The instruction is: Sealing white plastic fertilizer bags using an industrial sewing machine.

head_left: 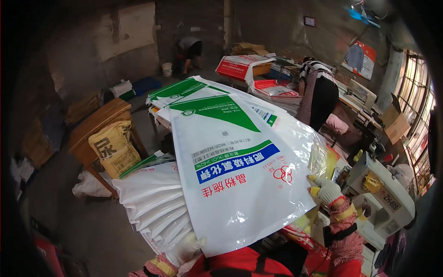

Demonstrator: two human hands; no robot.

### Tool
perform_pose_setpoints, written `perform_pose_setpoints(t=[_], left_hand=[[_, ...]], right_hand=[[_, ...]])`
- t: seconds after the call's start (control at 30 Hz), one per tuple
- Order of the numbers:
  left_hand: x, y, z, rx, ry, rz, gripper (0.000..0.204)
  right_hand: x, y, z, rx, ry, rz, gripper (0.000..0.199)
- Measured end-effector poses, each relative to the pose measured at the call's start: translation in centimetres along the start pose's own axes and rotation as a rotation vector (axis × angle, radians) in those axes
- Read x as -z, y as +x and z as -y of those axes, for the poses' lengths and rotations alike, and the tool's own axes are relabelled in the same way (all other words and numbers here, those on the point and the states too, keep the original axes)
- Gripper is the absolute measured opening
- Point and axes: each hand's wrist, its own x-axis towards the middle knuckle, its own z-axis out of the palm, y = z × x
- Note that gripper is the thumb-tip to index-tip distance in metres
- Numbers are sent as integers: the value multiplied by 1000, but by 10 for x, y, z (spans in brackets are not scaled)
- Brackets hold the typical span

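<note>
A large white woven-plastic sack with green, blue and red printing lies flat before me, its near edge reaching my lap. My left hand, in a whitish glove, pinches the sack's near left corner. At the near right corner, my right hand, gloved in white with yellow fingertips, grips the edge. Beneath and beyond it are more printed sacks. A fanned stack of white sacks sits to the left, partly under the held one.
On the right stands a pale sewing machine. A wooden table with a yellow sack is at the left. One person bends over red-and-white sacks; another person stoops near a white bucket.
</note>
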Motion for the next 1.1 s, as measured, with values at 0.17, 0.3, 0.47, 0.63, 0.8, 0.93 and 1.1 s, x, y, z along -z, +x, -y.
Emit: perform_pose_setpoints(t=[0.17, 0.3, 0.47, 0.63, 0.8, 0.93, 1.1], left_hand=[[-12, -5, -12, 147, 164, -22, 42], [-29, 1, -90, -85, 278, 32, 40], [-22, 37, -227, -445, 920, -107, 32], [58, 64, -316, -487, 842, -441, 31], [160, 10, -283, -254, 785, -648, 30], [202, -47, -193, -55, 400, -619, 30], [182, -77, -61, 276, 10, -759, 37]], right_hand=[[-23, -13, -25, -77, -57, 76, 44], [-50, -1, -20, -93, -74, 47, 33], [-87, 85, 25, 170, -230, -62, 39], [-129, 201, 128, 164, 203, -14, 39], [-175, 213, 250, 297, -124, 146, 38], [-216, 181, 288, 300, -226, 237, 35], [-275, 148, 275, 539, -505, 489, 38]])
